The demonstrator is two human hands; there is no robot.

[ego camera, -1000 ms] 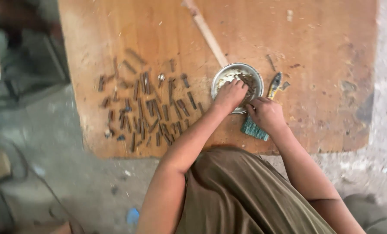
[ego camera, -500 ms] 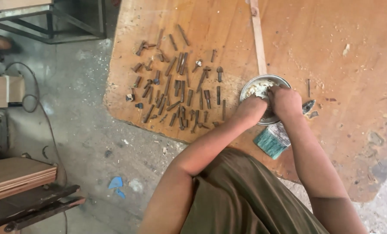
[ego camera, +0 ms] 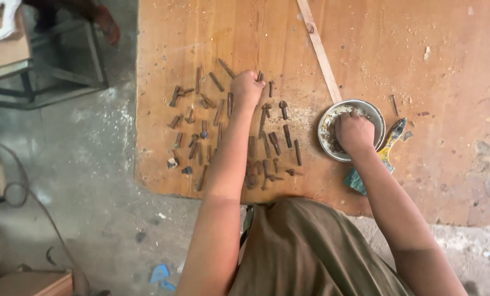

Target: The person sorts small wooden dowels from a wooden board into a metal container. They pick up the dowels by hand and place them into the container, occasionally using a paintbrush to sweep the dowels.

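Observation:
Several rusty nails and bolts (ego camera: 223, 126) lie spread in rows on a bare wooden board (ego camera: 431, 66). My left hand (ego camera: 246, 87) reaches over them to the far row, fingers closed, with a short rusty piece (ego camera: 260, 77) at its fingertips. To the right stands a round metal bowl (ego camera: 377, 118) holding pale crumbly material. My right hand (ego camera: 354, 132) rests inside the bowl, fingers curled down into the contents and hidden from view.
A putty knife (ego camera: 390, 143) with a yellow handle and a green blade lies just right of the bowl. A thin wooden strip (ego camera: 317, 46) runs from the bowl to the board's far edge. A metal frame (ego camera: 64, 82) stands on the concrete floor at the left.
My left hand has left the bowl and moved left and farther out over the rows of rusty pieces. My right hand has stayed in the bowl. The view has shifted.

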